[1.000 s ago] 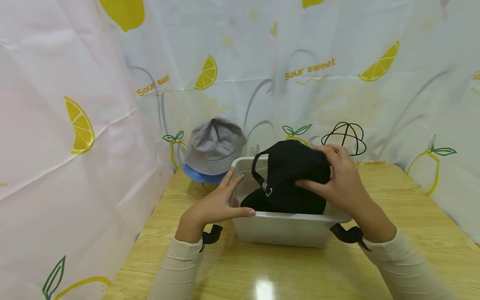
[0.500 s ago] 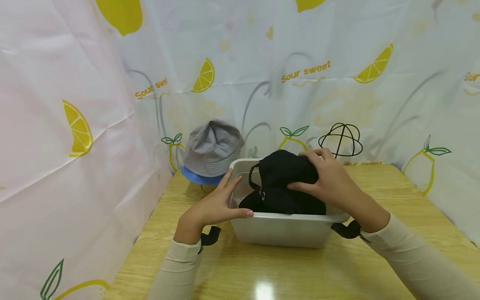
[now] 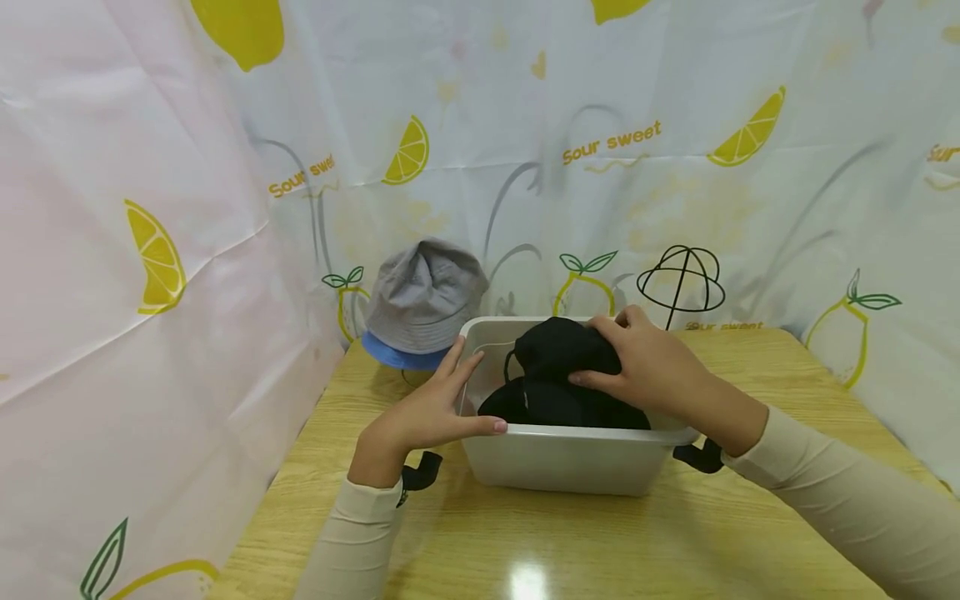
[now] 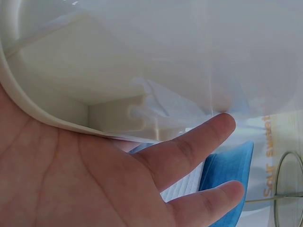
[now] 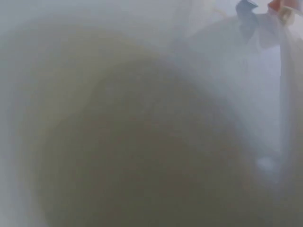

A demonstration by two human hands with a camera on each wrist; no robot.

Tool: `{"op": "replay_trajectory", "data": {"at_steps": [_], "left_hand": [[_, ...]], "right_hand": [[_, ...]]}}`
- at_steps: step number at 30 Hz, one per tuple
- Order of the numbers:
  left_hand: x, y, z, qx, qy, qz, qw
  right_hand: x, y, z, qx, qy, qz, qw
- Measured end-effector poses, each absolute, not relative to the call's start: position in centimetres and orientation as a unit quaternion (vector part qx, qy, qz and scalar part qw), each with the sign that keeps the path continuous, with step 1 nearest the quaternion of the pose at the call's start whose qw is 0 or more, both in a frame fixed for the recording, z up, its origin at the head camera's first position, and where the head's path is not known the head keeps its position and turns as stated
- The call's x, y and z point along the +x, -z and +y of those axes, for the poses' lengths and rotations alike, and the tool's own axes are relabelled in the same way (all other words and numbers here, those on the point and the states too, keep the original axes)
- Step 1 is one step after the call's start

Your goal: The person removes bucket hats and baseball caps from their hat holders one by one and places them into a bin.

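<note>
- Centre of the head view, I see the black cap (image 3: 566, 346) inside the white bin (image 3: 562, 462); the right hand (image 3: 663, 367) pinches it between thumb and fingers, presumably to control the floppy cloth.
- The left hand (image 3: 423, 410) has fingers straight and spread at the bin's left corner, likely steadying it.
- Left of centre, the grey hat (image 3: 427, 292) sits over a blue hat (image 3: 401, 354), perhaps saving space.

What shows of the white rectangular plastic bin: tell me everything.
The white rectangular bin looks like plastic, with rounded corners, a projecting rim and walls tapering downward. It stands upright, open-topped, on the yellowish wood-grain table. The left hand touches its left rim, thumb at the front; the right hand grips a black cloth cap inside.
</note>
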State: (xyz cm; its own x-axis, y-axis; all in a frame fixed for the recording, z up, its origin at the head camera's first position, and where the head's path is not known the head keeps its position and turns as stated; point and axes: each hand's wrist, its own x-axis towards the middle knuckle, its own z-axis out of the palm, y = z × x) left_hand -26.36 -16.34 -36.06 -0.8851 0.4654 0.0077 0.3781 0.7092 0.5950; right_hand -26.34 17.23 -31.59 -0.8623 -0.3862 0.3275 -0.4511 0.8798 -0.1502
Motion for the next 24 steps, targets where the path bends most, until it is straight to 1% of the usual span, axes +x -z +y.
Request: {"op": "replay_trajectory", "data": {"at_steps": [12, 17, 24], "left_hand": [[-26.51, 36.15, -16.37, 0.227, -0.315, 0.919, 0.077], [-26.49, 36.19, -16.37, 0.225, -0.311, 0.920, 0.078], [-26.49, 36.12, -16.40, 0.226, -0.311, 0.920, 0.077]], "right_hand": [[-26.01, 31.75, 16.88, 0.236, -0.073, -0.960, 0.134], [-25.80, 31.78, 16.92, 0.243, -0.056, -0.963, 0.106], [-25.75, 30.97, 16.59, 0.257, -0.021, -0.963, 0.084]]}}
